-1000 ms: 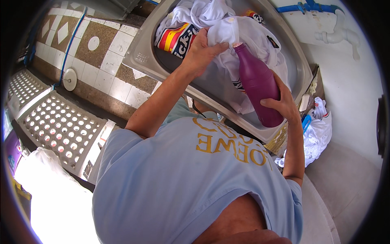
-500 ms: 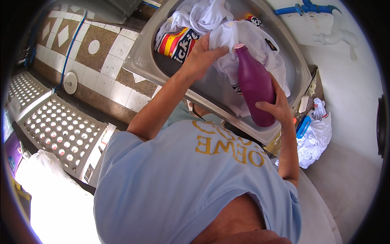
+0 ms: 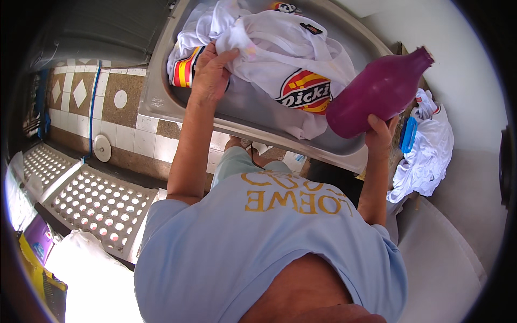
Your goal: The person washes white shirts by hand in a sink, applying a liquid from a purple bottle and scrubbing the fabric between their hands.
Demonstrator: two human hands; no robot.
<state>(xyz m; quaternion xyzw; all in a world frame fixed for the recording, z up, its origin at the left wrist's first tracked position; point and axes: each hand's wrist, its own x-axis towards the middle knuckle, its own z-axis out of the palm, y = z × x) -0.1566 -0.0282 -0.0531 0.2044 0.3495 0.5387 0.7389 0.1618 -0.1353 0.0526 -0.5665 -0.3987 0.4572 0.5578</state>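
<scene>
My right hand [image 3: 381, 132] is wrapped round the lower part of a purple plastic bottle [image 3: 371, 91]. The bottle leans to the right, its uncapped neck pointing up toward the wall. Over the left part of the grey basin [image 3: 156, 107], my left hand [image 3: 212, 72] pinches a fold of a white shirt [image 3: 264, 43]. That shirt has a red, yellow and black printed patch and lies bunched in the basin. A faint pinkish stain shows on the cloth beside my left fingertips. More white cloth [image 3: 207, 21] is heaped at the basin's far left.
Right of the basin hangs or lies a pile of white clothes [image 3: 428, 151] with a blue-handled brush [image 3: 409, 134] against it. The pale wall [image 3: 474, 97] stands close on the right. Perforated grey plastic panels [image 3: 99, 204] and a tiled floor [image 3: 116, 126] are to the left.
The bottle has swung from over the shirt to the right and tipped rightward. My left hand keeps its pinch on the cloth. The shirt's printed patch has come into view.
</scene>
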